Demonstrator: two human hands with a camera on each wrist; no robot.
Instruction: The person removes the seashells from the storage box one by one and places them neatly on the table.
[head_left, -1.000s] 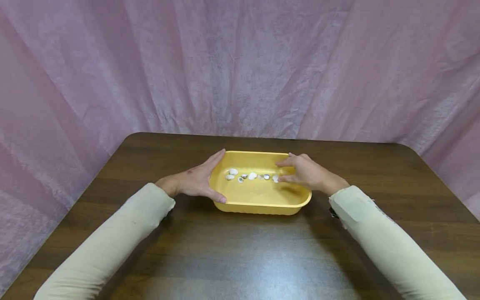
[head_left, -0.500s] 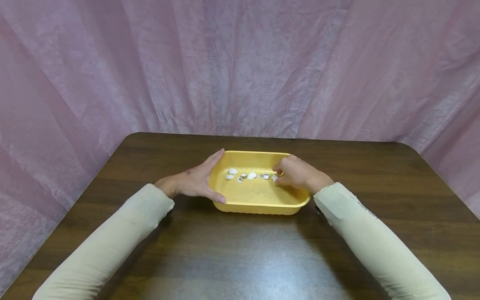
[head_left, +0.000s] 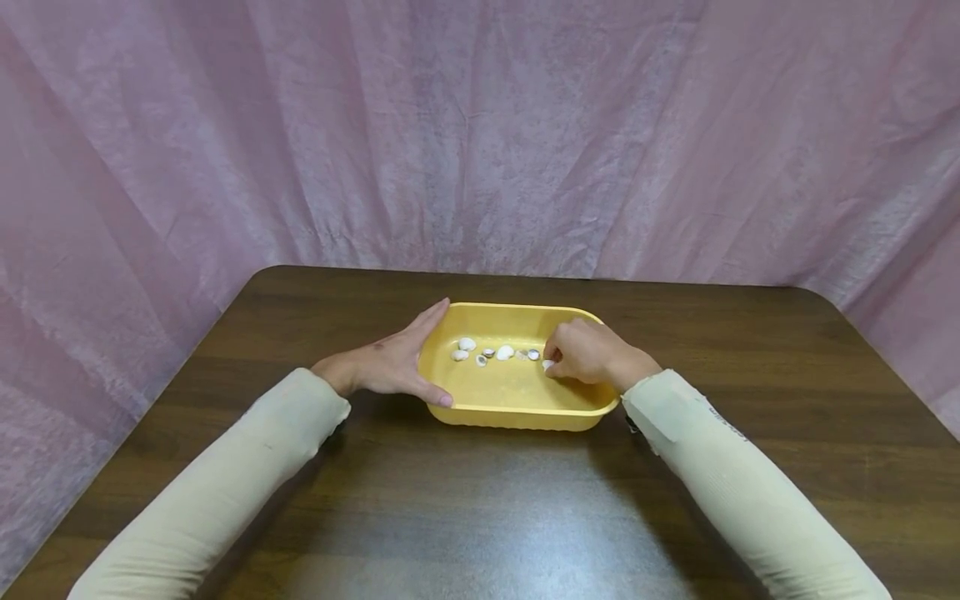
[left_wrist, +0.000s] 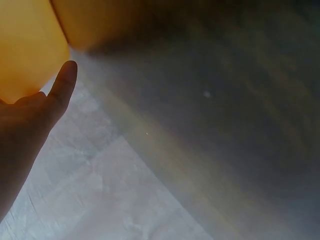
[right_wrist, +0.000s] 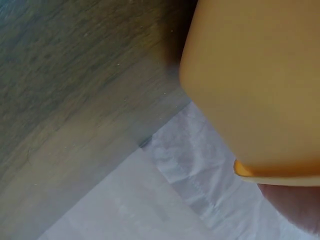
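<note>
A yellow plastic tray point(head_left: 517, 396) stands on the table with several small seashells in it. My left hand point(head_left: 388, 360) spans the tray's left end, fingers straight, with the thumb along the near rim and the fingertips by the far corner. In the left wrist view a finger point(left_wrist: 62, 87) lies beside the tray wall point(left_wrist: 30, 45). Inside the tray's right end, my right hand point(head_left: 588, 354) pinches a white seashell point(head_left: 548, 365) between thumb and curled fingers. To its left lie a white-and-dark shell point(head_left: 533, 354), a larger white shell point(head_left: 505, 352) and others. The right fingertips are hidden in the right wrist view.
The dark brown wooden table point(head_left: 480, 492) extends around the tray on every side. A pink curtain point(head_left: 480, 142) hangs behind the table's far edge. The tray's raised walls surround the shells.
My right hand has moved left and down into the tray, and its fingers have closed on the rightmost shell. The left hand stays at the tray's left end.
</note>
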